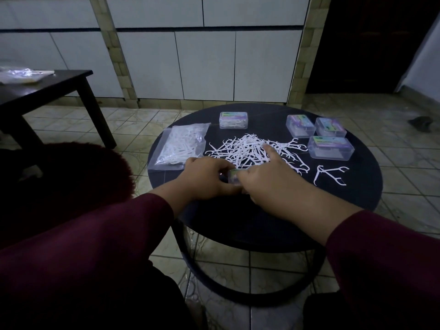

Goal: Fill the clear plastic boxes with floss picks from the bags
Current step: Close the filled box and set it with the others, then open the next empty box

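On the round dark tabletop (345, 186), near its 6 o'clock edge, both hands meet over a small clear box (234, 175) that shows only as a sliver with a coloured label between them. The left hand (206, 178) has its fingers and thumb curled round the box's left end, gripping it. The right hand (271, 181) lies over the box's right end with its forefinger stretched out toward 12 o'clock, the tip touching the heap of loose floss picks (250, 148); whether its other fingers hold the box cannot be told, since the back of the hand hides them. That white heap fills the middle of the tabletop, just beyond the hands, and a few stray picks (331, 173) lie apart from it at about 4 o'clock. At 9 o'clock a clear bag (183, 145) lies flat, packed with more white picks. At 12 o'clock stands one closed box (233, 120) with picks visible inside it. At about 2 o'clock three more boxes sit close together: one at the rear left (300, 126), one at the rear right (330, 127) and one nearer (330, 148), just beside the heap's right edge. Both arms wear dark red sleeves (95, 246). Off at 10 o'clock, on a separate dark table (71, 79), lies crumpled clear plastic (22, 75). The floor (404, 177) is pale tile.
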